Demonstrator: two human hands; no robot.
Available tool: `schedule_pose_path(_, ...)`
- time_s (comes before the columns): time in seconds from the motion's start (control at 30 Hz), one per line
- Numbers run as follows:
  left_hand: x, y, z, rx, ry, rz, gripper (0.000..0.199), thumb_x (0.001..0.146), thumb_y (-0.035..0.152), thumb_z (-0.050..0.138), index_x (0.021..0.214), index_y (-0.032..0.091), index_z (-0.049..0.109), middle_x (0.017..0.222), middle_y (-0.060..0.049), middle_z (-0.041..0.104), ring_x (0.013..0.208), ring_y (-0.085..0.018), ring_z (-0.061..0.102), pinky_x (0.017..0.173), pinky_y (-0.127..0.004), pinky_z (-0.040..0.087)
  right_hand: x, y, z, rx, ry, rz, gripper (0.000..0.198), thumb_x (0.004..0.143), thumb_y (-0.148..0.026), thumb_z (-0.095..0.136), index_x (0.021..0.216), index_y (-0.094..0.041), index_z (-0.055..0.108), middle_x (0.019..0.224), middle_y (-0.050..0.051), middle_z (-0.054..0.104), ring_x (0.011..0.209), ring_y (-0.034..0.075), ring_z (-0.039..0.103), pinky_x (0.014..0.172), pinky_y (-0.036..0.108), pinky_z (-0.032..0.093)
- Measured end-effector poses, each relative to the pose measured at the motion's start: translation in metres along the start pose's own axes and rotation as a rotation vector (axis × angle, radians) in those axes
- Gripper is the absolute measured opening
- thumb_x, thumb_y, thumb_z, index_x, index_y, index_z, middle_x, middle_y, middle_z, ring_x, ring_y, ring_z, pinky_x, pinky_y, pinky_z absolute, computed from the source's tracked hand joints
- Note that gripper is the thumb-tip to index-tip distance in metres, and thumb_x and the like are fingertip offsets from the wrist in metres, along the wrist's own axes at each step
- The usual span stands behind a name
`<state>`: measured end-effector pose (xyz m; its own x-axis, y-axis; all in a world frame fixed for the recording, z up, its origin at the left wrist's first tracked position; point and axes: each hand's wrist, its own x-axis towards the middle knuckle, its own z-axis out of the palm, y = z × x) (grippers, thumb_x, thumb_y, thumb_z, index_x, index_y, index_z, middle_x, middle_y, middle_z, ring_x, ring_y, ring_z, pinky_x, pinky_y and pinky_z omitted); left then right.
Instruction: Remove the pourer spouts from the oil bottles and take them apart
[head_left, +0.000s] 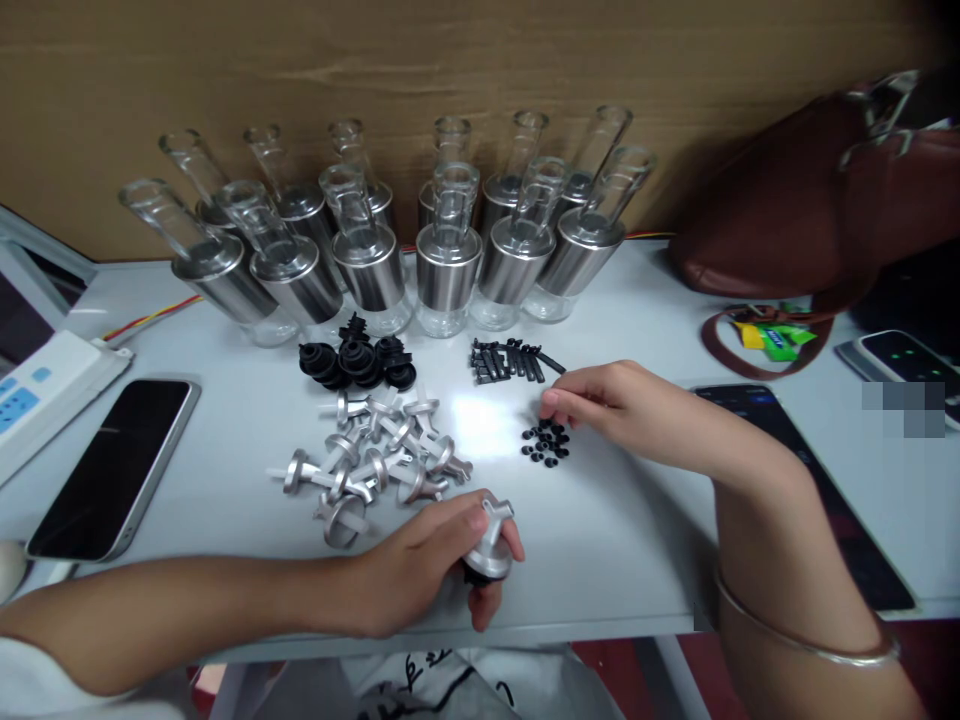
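My left hand [442, 555] is closed round a silver pour spout [491, 545], which stands upright with a black stopper under its disc, close to the table's front edge. Fingers pinched together, my right hand [600, 400] hovers at a pile of small black caps [544, 445]; whether a piece is between the fingertips is hidden. Just beyond it lie several black levers [510, 360]. Loose silver spouts [382, 465] with white tubes are heaped left of centre. Behind them sit several black ribbed stoppers [360, 360].
Two rows of glass bottles with steel sleeves [448, 265] stand at the back before a cardboard wall [480, 60]. A phone [116, 470] and power strip [60, 380] lie left. On the right are a tablet-like device [832, 500] and a brown bag [780, 200].
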<state>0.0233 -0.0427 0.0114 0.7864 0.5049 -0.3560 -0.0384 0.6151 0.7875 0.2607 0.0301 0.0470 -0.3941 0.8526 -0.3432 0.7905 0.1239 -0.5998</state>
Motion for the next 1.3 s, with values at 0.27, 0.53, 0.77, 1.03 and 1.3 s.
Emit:
schedule_pose_path(0.27, -0.001, 0.001, 0.001, 0.004, 0.007, -0.010, 0.051, 0.090, 0.066, 0.038, 0.087, 0.017, 0.051, 0.057, 0.003, 0.052, 0.054, -0.012, 0.048, 0.062, -0.027, 0.039, 0.000, -0.003, 0.000, 0.051, -0.068, -0.006, 0.044, 0.090, -0.049, 0.041, 0.076, -0.017, 0.068, 0.064, 0.005, 0.069, 0.059, 0.016, 0.061, 0.061, 0.029, 0.048)
schedule_pose_path(0.53, 0.000, 0.000, 0.001, 0.002, 0.010, -0.014, 0.051, 0.089, 0.067, 0.040, 0.086, 0.017, 0.051, 0.058, 0.003, 0.052, 0.053, -0.012, 0.048, 0.060, -0.026, 0.038, 0.000, -0.001, 0.001, 0.085, -0.085, -0.015, 0.040, 0.091, -0.044, 0.043, 0.077, -0.017, 0.068, 0.064, 0.004, 0.069, 0.061, 0.017, 0.062, 0.062, 0.029, 0.047)
schedule_pose_path(0.77, -0.001, 0.000, 0.001, 0.020, 0.004, -0.008, 0.050, 0.091, 0.065, 0.037, 0.088, 0.017, 0.051, 0.059, 0.002, 0.053, 0.054, -0.012, 0.049, 0.061, -0.027, 0.038, 0.000, -0.014, 0.002, 0.125, 0.023, -0.116, 0.052, 0.094, -0.056, 0.036, 0.082, -0.016, 0.066, 0.084, 0.008, 0.067, 0.080, 0.021, 0.061, 0.077, 0.033, 0.045)
schedule_pose_path(1.03, -0.001, 0.001, 0.002, 0.018, 0.005, -0.005, 0.049, 0.091, 0.064, 0.038, 0.087, 0.017, 0.050, 0.059, 0.003, 0.051, 0.053, -0.012, 0.048, 0.060, -0.027, 0.038, 0.003, -0.024, 0.012, 0.156, -0.067, -0.102, 0.054, 0.098, -0.048, 0.030, 0.082, -0.015, 0.069, 0.086, 0.008, 0.067, 0.081, 0.020, 0.061, 0.082, 0.034, 0.043)
schedule_pose_path(1.3, -0.001, 0.002, 0.001, 0.013, -0.002, -0.017, 0.050, 0.091, 0.065, 0.038, 0.087, 0.017, 0.050, 0.059, 0.003, 0.051, 0.053, -0.012, 0.048, 0.061, -0.028, 0.038, 0.002, -0.021, 0.010, 0.107, -0.093, -0.081, 0.050, 0.098, -0.043, 0.032, 0.077, -0.016, 0.068, 0.078, 0.005, 0.066, 0.072, 0.017, 0.058, 0.078, 0.033, 0.042)
